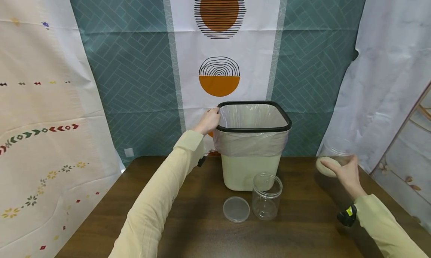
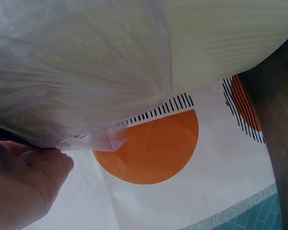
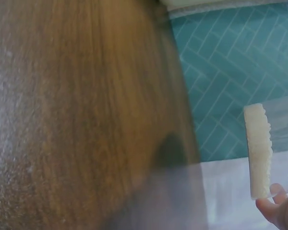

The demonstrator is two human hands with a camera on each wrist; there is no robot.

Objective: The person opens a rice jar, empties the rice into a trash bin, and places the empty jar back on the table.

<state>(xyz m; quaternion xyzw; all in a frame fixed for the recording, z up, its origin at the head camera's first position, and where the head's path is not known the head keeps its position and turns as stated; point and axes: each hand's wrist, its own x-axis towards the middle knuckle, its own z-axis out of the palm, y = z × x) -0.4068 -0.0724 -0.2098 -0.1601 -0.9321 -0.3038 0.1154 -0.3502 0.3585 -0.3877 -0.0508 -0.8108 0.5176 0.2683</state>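
Note:
My left hand (image 1: 209, 121) grips the left side of the bin's black rim (image 1: 254, 130), where the clear liner (image 1: 250, 143) folds over it. In the left wrist view, the fingertips (image 2: 57, 160) pinch rim and liner close to a loose plastic fold. The cream bin (image 1: 250, 172) stands upright on the table. Off to the right, my right hand (image 1: 348, 175) holds a clear jar (image 3: 284, 120) with a cream-coloured layer (image 3: 259, 151) at one end. That layer has a bumpy inner edge; what it is I cannot tell.
An uncovered clear jar (image 1: 267, 202) stands just in front of the bin. Beside it a round translucent lid (image 1: 236, 209) lies flat on the brown table (image 1: 198, 228). Patterned cloth (image 1: 141, 82) hangs behind the table, with pale cloths at both sides.

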